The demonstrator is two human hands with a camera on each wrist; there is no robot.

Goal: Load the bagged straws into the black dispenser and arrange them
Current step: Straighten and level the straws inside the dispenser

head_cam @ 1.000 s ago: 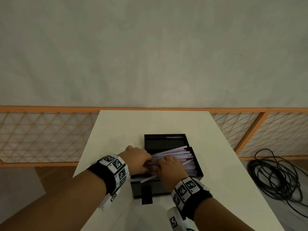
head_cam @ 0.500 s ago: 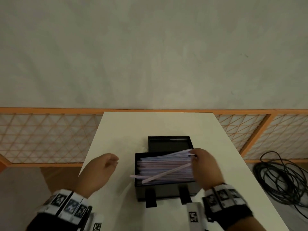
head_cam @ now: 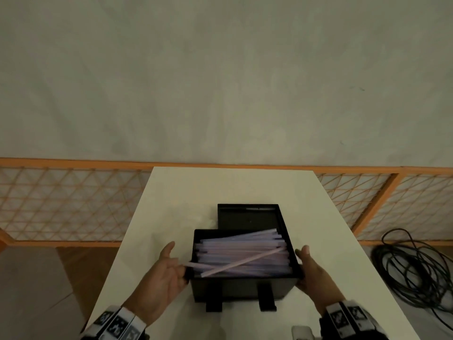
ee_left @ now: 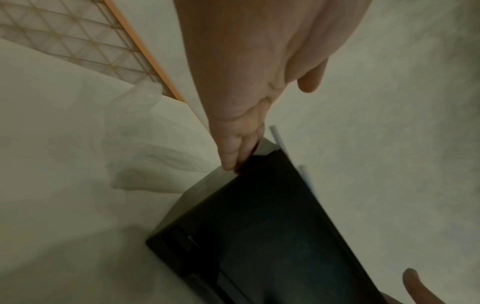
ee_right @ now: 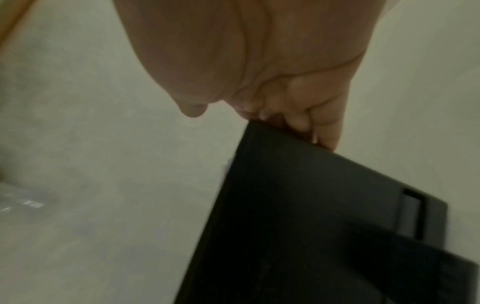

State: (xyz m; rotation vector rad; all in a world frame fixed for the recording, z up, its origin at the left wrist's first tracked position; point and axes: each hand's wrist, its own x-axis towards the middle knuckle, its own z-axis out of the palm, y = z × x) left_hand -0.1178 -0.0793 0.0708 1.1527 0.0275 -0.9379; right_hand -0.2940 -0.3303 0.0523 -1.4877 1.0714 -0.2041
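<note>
The black dispenser point(head_cam: 242, 288) stands on the white table point(head_cam: 232, 187), its lid point(head_cam: 247, 217) swung open to the back. Pale purple straws point(head_cam: 245, 251) fill it in a rough stack. One straw point(head_cam: 245, 262) lies diagonally on top, and another straw's end point(head_cam: 193, 264) pokes over the left wall. My left hand point(head_cam: 169, 271) lies against the left wall, its straight fingers point(ee_left: 233, 152) touching the dispenser point(ee_left: 259, 226). My right hand point(head_cam: 311, 273) is at the right wall, with fingers point(ee_right: 319, 123) curled on the edge of the dispenser point(ee_right: 298, 205).
An empty clear plastic bag point(ee_left: 145, 156) lies on the table left of the dispenser. An orange lattice fence point(head_cam: 73, 204) runs behind the table. A coil of black cable point(head_cam: 411, 268) sits on the floor to the right.
Both hands left the straw pile. The left hand drew back, then came in to the dispenser's left wall. The right hand moved from the straw ends to the right wall.
</note>
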